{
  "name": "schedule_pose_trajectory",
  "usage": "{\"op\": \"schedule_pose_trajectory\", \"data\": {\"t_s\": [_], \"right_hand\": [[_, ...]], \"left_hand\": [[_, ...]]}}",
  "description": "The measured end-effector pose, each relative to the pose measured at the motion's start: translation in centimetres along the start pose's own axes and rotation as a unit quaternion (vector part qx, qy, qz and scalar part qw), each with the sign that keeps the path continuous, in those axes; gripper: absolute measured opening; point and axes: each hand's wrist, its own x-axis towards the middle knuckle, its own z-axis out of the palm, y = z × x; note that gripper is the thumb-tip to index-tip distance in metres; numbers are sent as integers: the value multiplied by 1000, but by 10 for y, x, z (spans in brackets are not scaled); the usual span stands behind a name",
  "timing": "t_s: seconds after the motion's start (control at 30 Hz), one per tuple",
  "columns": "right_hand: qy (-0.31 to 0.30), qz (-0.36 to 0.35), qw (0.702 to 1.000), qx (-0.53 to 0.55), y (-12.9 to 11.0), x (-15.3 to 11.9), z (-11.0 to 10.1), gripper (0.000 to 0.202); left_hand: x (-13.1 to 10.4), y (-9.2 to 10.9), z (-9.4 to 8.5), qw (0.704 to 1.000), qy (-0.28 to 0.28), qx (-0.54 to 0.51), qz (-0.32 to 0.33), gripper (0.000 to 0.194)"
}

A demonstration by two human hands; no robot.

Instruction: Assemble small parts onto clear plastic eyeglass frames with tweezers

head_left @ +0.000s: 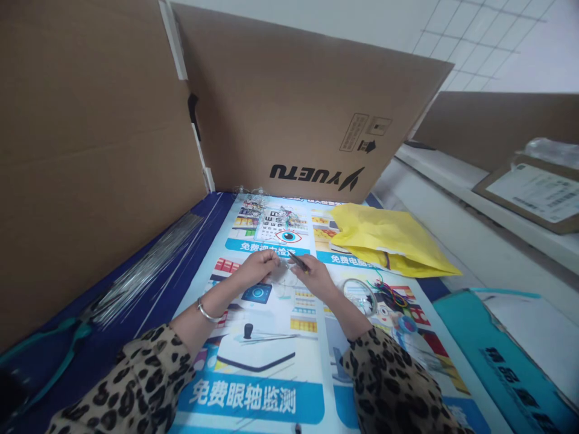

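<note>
My left hand is closed in a pinch above the printed sheet, and what its fingertips hold is too small to make out. Close beside it, my right hand grips a small dark pointed tool whose exact kind I cannot tell. The tool's tip points toward my left fingers. Faint thin wire seems to show around the fingertips. Beyond the hands lies a tangle of fine wire pieces on the sheet. Several loose straight wires lie nearer to me.
Straight metal wires and teal-handled pliers lie at left. On the right are a yellow bag, a clear round ring, coloured cords and a teal box. Cardboard panels wall the back and left.
</note>
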Motion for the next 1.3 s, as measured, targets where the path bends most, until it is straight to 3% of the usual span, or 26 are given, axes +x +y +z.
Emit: {"op": "schedule_pose_trajectory", "data": {"t_s": [0.17, 0.47, 0.8, 1.07, 1.2, 1.3], "right_hand": [[-8, 11, 996, 91, 0, 0, -5, 17], [-35, 61, 987, 143, -8, 1, -9, 14], [-54, 30, 996, 68, -17, 1, -20, 9], [-14, 0, 997, -75, -26, 2, -22, 6], [-38, 39, 997, -56, -29, 1, -23, 5], [-61, 53, 997, -19, -30, 1, -24, 6]], "left_hand": [[-1, 3, 2, 1000, -5, -4, -19, 12], [-3, 1, 4, 999, -19, 30, -2, 16], [-8, 13, 6, 988, -26, 146, 52, 14], [-8, 17, 6, 951, -15, 281, 129, 16], [-10, 16, 6, 920, -3, 363, 146, 16], [-10, 16, 7, 916, 3, 373, 148, 16]]}}
